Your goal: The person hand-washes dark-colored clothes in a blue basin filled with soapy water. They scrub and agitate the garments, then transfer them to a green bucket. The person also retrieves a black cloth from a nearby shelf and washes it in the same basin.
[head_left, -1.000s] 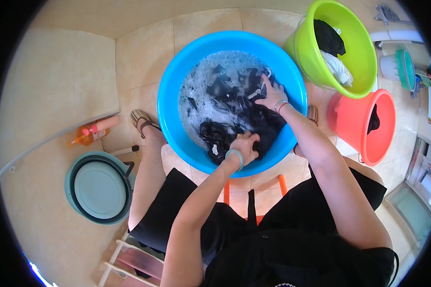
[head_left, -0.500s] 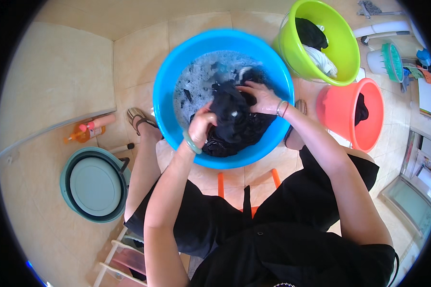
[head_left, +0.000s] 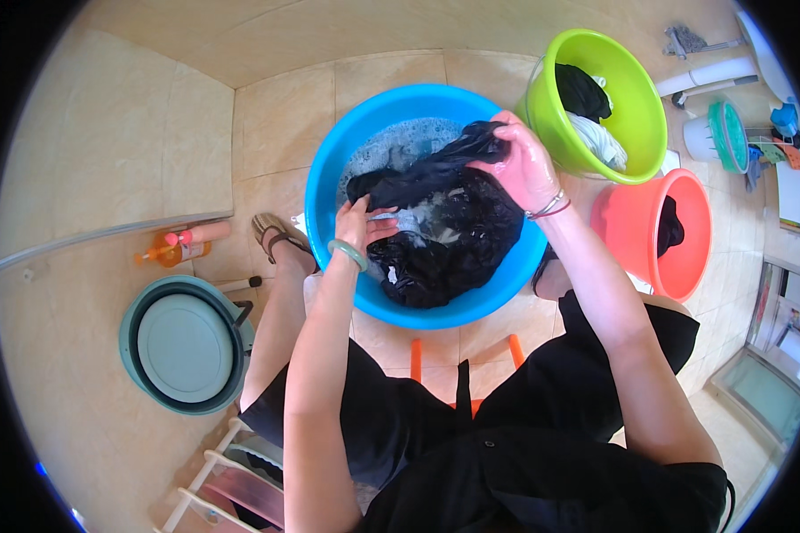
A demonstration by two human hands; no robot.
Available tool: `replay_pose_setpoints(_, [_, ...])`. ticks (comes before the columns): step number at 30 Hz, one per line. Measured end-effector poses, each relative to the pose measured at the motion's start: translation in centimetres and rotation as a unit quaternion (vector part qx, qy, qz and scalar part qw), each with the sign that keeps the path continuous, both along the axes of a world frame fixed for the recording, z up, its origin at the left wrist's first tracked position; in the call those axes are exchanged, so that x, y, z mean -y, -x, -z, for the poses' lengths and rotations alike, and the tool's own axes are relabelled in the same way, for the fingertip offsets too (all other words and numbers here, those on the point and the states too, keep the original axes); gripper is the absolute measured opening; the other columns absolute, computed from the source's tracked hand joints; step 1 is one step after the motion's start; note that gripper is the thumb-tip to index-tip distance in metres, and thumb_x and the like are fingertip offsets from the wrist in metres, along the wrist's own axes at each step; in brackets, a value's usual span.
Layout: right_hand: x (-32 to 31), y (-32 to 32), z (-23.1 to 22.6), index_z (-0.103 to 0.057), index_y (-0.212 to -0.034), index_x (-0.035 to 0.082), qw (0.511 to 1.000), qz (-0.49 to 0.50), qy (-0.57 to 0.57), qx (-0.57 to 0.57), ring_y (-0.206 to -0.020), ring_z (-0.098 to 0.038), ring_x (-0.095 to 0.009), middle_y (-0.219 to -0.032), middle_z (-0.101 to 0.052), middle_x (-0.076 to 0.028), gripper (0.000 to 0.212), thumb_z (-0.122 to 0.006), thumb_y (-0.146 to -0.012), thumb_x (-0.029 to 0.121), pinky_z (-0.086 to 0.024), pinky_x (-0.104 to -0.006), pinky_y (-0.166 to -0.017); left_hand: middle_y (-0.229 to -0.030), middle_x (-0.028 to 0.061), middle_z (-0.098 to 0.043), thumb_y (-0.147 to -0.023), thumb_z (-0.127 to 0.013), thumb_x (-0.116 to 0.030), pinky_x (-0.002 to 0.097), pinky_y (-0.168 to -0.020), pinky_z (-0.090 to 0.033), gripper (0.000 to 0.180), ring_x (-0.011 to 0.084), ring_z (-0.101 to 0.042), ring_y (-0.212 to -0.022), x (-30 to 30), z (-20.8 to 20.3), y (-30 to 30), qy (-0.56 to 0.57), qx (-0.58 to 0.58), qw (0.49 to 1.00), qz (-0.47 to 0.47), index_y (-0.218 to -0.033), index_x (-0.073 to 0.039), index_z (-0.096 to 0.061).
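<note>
The right hand [head_left: 526, 167] pinches a gathered end of black cloth [head_left: 444, 167] between thumb and fingers, near the far right rim of the blue tub [head_left: 322, 178]. The left hand [head_left: 362, 226] is at the other end of the same stretch, lower and to the left. Its fingers are spread apart; whether its thumb side grips the cloth cannot be told.

Condition of the cloth: wet, creased, black with a bluish sheen, drawn into a slanting band between the two hands. It lies inside the tub's outline, rising toward the right-hand grip. Below that grip and to the right of the left hand, a heap of dark wet clothes [head_left: 458, 262] fills the near part of the tub, with whitish foam in its folds and a small white patch low on its left side. Suds [head_left: 387, 147] show on the far side, above the left hand.

Change noted: half a second earlier, both hands were close together at a bunched dark lump in the middle of the tub. Now the right hand is farther out and the cloth is lengthened. The green bucket [head_left: 642, 115], right of the right hand, holds black and white clothes, as before.
</note>
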State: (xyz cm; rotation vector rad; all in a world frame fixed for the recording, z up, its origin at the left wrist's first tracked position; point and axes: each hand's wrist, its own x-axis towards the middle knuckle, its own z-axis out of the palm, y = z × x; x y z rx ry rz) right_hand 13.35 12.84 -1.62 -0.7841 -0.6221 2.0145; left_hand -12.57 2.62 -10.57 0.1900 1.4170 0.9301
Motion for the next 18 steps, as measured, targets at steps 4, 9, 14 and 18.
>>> replay_pose_setpoints(4, [-1.8, -1.7, 0.7, -0.056, -0.099, 0.009, 0.995, 0.092, -0.029, 0.026, -0.088, -0.061, -0.019, -0.092, -0.061, -0.005, 0.012, -0.054, -0.092, 0.019, -0.051, -0.0417, -0.082, -0.108, 0.0253, -0.064, -0.099, -0.052, -0.039, 0.0473, -0.066, -0.060, 0.047, 0.0366, -0.070, -0.074, -0.2, 0.8, 0.4, 0.015, -0.035, 0.995, -0.093, -0.119, 0.003, -0.045])
replay_pose_setpoints(9, [-5.8, -5.2, 5.1, -0.055, -0.094, 0.006, 0.973, 0.229, 0.014, 0.004, -0.077, -0.059, -0.021, -0.083, -0.060, -0.005, 0.013, -0.059, -0.089, 0.017, -0.049, -0.0384, -0.075, -0.120, 0.0136, -0.062, -0.098, -0.056, -0.030, 0.0483, -0.094, -0.050, 0.038, 0.0272, -0.062, -0.110, -0.7, 1.9, 2.9, -0.210, 0.060, 0.950, -0.223, -0.120, 0.001, -0.052])
replay_pose_setpoints(14, [-5.7, -2.0, 7.7, -0.057, -0.101, 0.001, 0.923, 0.280, -0.069, 0.257, -0.070, -0.055, -0.011, -0.083, -0.059, -0.004, 0.024, -0.067, -0.087, 0.017, -0.044, -0.0223, -0.061, -0.122, 0.0079, -0.063, -0.098, -0.058, -0.026, 0.0442, -0.096, -0.048, 0.034, 0.0246, -0.060, -0.112, -1.8, 2.8, 0.7, -0.121, 0.061, 0.966, -0.222, -0.128, -0.011, -0.052])
replay_pose_setpoints(18, [-5.3, -0.8, 14.6, -0.047, -0.131, 0.004, 0.784, 0.108, -0.257, 0.554, -0.109, -0.056, -0.031, -0.118, -0.059, -0.019, 0.061, -0.074, -0.082, 0.026, -0.045, -0.0389, -0.094, -0.130, 0.0089, -0.056, -0.092, -0.066, -0.030, 0.0432, -0.094, -0.046, 0.054, 0.0248, -0.059, -0.111, -0.6, 8.0, -0.6, -0.021, 0.048, 0.959, -0.279, -0.139, -0.018, -0.043])
